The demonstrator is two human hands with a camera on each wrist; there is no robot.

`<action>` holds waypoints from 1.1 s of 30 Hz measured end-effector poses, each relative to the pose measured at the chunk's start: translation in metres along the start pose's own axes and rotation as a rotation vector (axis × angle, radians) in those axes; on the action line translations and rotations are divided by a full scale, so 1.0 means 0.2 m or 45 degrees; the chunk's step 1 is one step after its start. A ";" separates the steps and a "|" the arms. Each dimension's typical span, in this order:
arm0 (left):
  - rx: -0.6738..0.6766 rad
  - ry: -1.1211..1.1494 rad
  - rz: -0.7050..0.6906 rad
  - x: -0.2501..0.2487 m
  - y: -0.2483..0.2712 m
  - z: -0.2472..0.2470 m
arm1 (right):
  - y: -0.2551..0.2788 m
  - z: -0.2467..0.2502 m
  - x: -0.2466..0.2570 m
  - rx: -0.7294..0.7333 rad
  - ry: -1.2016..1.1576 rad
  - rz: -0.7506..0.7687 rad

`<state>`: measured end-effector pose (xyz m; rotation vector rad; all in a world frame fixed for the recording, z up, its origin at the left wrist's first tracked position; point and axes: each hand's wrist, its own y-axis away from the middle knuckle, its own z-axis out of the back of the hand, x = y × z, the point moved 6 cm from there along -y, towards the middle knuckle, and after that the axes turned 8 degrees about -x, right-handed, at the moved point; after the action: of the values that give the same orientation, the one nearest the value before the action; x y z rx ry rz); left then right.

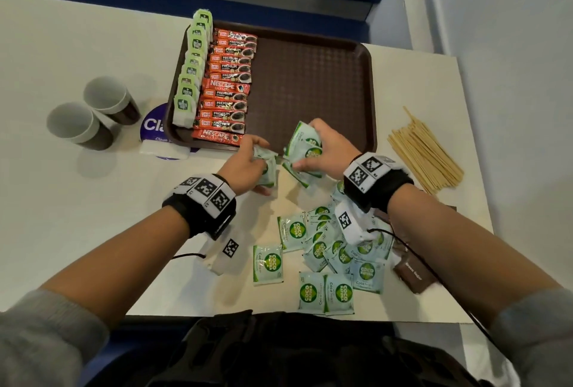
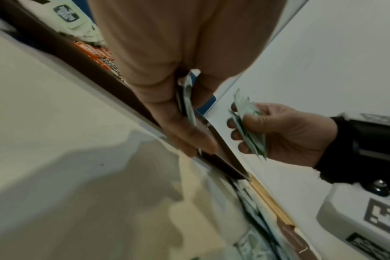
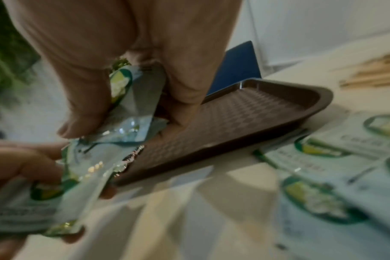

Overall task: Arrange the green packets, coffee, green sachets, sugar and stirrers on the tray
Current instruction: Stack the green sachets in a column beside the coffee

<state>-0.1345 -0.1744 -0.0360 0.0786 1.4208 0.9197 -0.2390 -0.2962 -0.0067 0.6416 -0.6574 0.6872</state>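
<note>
While the head view lays out the whole table (image 1: pixel 77 45), only the wrist views show the grips edge-on. Left wrist view: left hand (image 2: pixel 167 98) pinches a thin stack of Coco Sugar sachets between thumb and fingers, just above the tray's near rim; the right hand (image 2: pixel 283 133) opposite, fingers curled round its own fanned stack. Right wrist view: right hand's thumb and fingers clamp crumpled sachets (image 3: pixel 127 105), foil edges glinting; bare textured tray floor beyond. Much blur here.

Head view: brown tray (image 1: pixel 310 82) at centre. Along its left wall a row of green tea packets (image 1: pixel 190 76), standing overlapped; beside them a column of red coffee sticks (image 1: pixel 228 88), Nescafé and Premium Classic labels, shingled flat. Rest of the tray floor bare. Both hands meet at the tray's near edge, left hand (image 1: pixel 248 163) and right hand (image 1: pixel 325 147), each holding sachets.

Loose Coco Sugar sachets (image 1: pixel 325 256) scattered on the table near the person: pale green-white, round green logo. Brown sugar packets (image 1: pixel 412 275) to their right, partly under the right forearm; count unclear. Wooden stirrers (image 1: pixel 424 157) heaped right of the tray.

Two paper cups (image 1: pixel 93 113) lie left of the tray. A purple round sticker (image 1: pixel 153 126) is half hidden by the tray corner; text cut off.
</note>
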 end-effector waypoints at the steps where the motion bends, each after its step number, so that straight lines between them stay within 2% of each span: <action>1: -0.030 0.091 0.009 -0.02 0.00 0.00 | -0.01 0.00 0.02 -0.007 -0.087 -0.013; 5: -0.171 0.406 0.016 -0.10 0.01 0.02 | -0.06 -0.06 0.08 0.003 -0.215 -0.045; 8: -0.226 0.556 0.104 -0.10 -0.02 0.04 | -0.11 -0.09 0.12 -0.002 -0.195 -0.038; 11: -0.168 0.592 0.136 -0.11 -0.05 0.07 | -0.16 -0.12 0.15 0.023 -0.197 -0.038; 15: -0.082 0.539 0.041 -0.13 -0.08 0.11 | -0.21 -0.17 0.21 0.084 -0.158 0.000; 22: 0.014 0.662 0.128 -0.15 -0.16 0.18 | -0.33 -0.17 0.30 -0.015 -0.274 0.024; 25: -0.001 0.725 0.123 -0.18 -0.21 0.20 | -0.39 -0.14 0.32 -0.030 -0.300 0.031; 29: -0.049 0.830 0.109 -0.23 -0.27 0.24 | -0.45 -0.12 0.37 -0.084 -0.107 0.112; 33: -0.086 0.949 0.066 -0.26 -0.32 0.25 | -0.50 -0.13 0.42 -0.112 -0.048 0.171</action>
<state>-0.0530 -0.2238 -0.0181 -0.3107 2.0736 1.0949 -0.1069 -0.3078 0.0062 0.5331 -0.7664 0.7677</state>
